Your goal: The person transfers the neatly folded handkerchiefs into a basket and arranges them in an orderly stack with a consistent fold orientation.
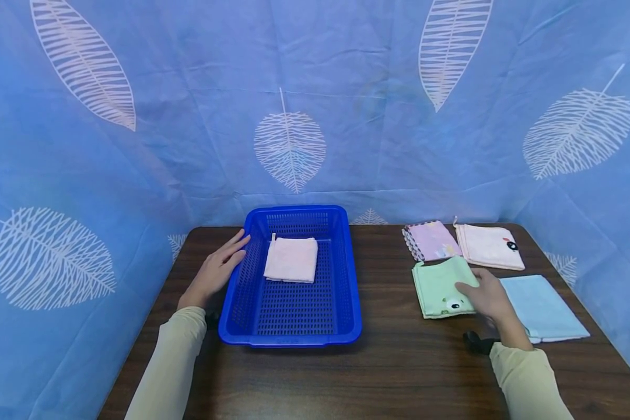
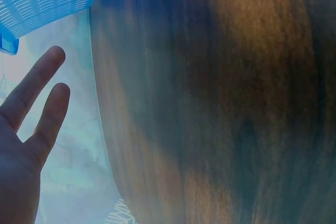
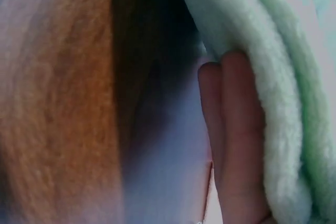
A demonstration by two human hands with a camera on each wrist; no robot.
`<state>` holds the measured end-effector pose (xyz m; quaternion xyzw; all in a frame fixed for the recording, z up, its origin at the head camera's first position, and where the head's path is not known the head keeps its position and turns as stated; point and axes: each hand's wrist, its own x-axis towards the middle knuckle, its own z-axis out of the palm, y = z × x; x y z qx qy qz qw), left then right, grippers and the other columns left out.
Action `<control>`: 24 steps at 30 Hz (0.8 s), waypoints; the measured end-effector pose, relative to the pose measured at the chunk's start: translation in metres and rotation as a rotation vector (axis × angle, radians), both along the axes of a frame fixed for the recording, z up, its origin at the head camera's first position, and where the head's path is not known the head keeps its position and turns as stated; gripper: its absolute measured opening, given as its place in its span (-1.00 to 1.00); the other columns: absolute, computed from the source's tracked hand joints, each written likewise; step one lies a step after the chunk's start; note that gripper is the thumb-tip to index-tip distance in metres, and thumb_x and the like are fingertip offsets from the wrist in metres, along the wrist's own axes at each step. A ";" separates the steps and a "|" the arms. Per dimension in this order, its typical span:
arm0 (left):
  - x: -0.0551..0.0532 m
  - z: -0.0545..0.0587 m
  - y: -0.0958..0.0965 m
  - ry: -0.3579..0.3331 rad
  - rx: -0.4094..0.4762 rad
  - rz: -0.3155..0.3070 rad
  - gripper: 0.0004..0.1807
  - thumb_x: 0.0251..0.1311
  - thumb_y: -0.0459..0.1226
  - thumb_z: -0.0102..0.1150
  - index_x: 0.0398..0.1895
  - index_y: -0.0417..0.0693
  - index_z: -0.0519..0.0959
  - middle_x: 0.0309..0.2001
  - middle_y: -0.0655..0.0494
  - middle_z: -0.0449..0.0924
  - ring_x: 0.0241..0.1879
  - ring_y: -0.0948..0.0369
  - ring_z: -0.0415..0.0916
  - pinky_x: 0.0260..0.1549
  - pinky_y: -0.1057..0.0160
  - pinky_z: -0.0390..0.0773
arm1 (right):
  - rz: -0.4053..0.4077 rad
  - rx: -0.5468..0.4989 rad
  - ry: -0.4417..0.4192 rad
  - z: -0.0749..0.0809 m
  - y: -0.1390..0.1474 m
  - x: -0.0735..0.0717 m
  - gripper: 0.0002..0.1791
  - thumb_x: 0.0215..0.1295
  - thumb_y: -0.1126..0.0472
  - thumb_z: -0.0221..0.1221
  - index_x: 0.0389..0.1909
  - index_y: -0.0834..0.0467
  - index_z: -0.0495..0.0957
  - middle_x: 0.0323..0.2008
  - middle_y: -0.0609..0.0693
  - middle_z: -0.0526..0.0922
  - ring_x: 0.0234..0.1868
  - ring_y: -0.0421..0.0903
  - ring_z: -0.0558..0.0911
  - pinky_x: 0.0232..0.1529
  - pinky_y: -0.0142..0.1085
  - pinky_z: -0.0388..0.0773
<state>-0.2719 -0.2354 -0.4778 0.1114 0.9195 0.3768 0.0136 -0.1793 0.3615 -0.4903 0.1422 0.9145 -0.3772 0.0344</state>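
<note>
My right hand (image 1: 490, 296) holds a folded green towel (image 1: 441, 283) by its right side, thumb on top and fingers underneath. The towel bears a small face with an eye near its front corner. In the right wrist view the fingers (image 3: 242, 135) lie against the underside of its soft folded layers. On the left, my left hand (image 1: 215, 273) is at the left rim of a blue plastic basket (image 1: 356, 303), fingers stretched out. Inside the basket lies a folded pale pink towel (image 1: 291, 260). The left wrist view shows two straight fingers (image 2: 52, 111) below the basket wall.
Behind the green towel lie a purple folded towel (image 1: 433, 239) with a checked edge and a white-pink one (image 1: 485, 245) with a dark eye. A light blue towel (image 1: 543, 306) is at the right. All are on a dark wooden table (image 1: 378, 373), with a blue leaf-patterned cloth (image 1: 346, 146) around it.
</note>
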 end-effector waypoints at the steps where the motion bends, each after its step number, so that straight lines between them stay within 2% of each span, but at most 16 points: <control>1: 0.000 0.000 0.000 -0.002 -0.001 0.001 -0.46 0.48 0.29 -0.21 0.50 0.72 0.18 0.60 0.62 -0.04 0.66 0.04 -0.05 0.49 -0.40 0.03 | 0.001 -0.005 0.007 0.001 -0.001 0.000 -0.28 0.52 0.14 0.05 0.43 0.58 0.09 0.18 0.55 0.43 -0.21 0.05 0.66 -0.36 -0.34 0.55; 6: 0.000 -0.001 0.000 -0.001 -0.001 0.006 -0.46 0.47 0.30 -0.20 0.49 0.73 0.19 0.60 0.63 -0.03 0.66 0.05 -0.04 0.49 -0.40 0.03 | 0.010 -0.037 0.031 0.008 -0.004 0.000 -0.27 0.46 0.22 0.03 0.48 0.55 0.03 0.17 0.54 0.43 -0.36 -0.09 0.66 -0.43 -0.31 0.60; 13: 0.000 -0.002 0.000 -0.003 -0.001 0.005 -0.46 0.48 0.30 -0.21 0.49 0.74 0.18 0.60 0.62 -0.04 0.66 0.05 -0.04 0.49 -0.40 0.04 | 0.025 -0.125 0.042 0.017 -0.008 0.002 -0.24 0.50 0.21 0.01 0.50 0.55 -0.05 0.26 0.56 0.37 -0.39 -0.26 0.67 -0.41 -0.33 0.67; 24: 0.000 -0.002 -0.001 0.000 0.006 0.000 -0.46 0.48 0.29 -0.21 0.50 0.72 0.18 0.61 0.60 -0.04 0.66 0.03 -0.05 0.48 -0.41 0.04 | 0.050 -0.265 0.113 0.029 -0.018 0.000 -0.28 0.54 0.22 -0.01 0.51 0.51 -0.05 0.30 0.55 0.37 -0.41 -0.33 0.69 -0.39 -0.31 0.71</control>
